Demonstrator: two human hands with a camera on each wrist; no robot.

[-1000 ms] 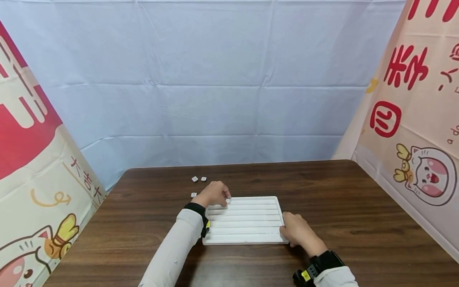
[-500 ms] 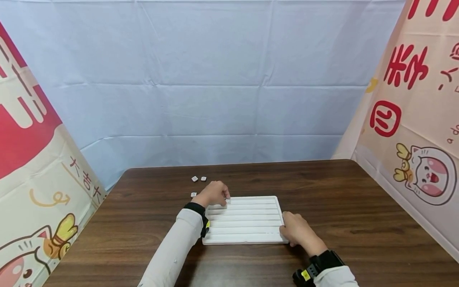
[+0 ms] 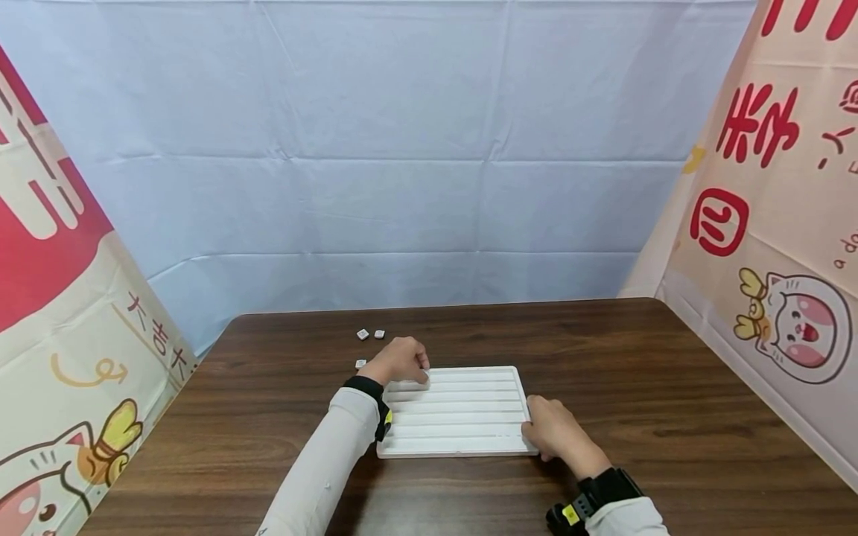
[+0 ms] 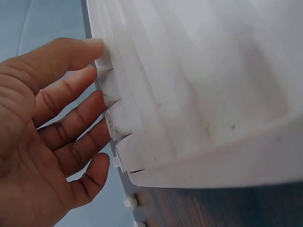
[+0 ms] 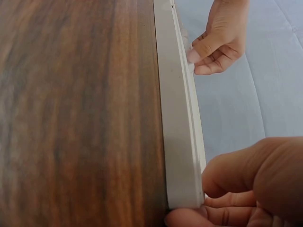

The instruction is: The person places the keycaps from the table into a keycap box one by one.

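Note:
A white tray [image 3: 462, 414] with long parallel ridges lies on the brown table. At its far left corner, my left hand [image 3: 401, 361] pinches a small white tile [image 4: 104, 62] between thumb and fingers, the tile standing in the farthest row. Several more white tiles [image 4: 118, 118] line that same row beside it in the left wrist view; in the head view the hand covers them. My right hand [image 3: 558, 432] grips the tray's near right edge, thumb on the rim and fingers beneath, as the right wrist view shows.
Three loose white tiles lie beyond the tray on the left: two [image 3: 363, 335] [image 3: 379, 334] near the table's back edge and one [image 3: 360, 364] close to my left wrist. A pale blue cloth [image 3: 402, 186] hangs behind the table, with printed cloths at both sides.
My left thumb has shifted slightly at the far row, and the white tile at its tip shows less now. The right hand and the tray have stayed in place.

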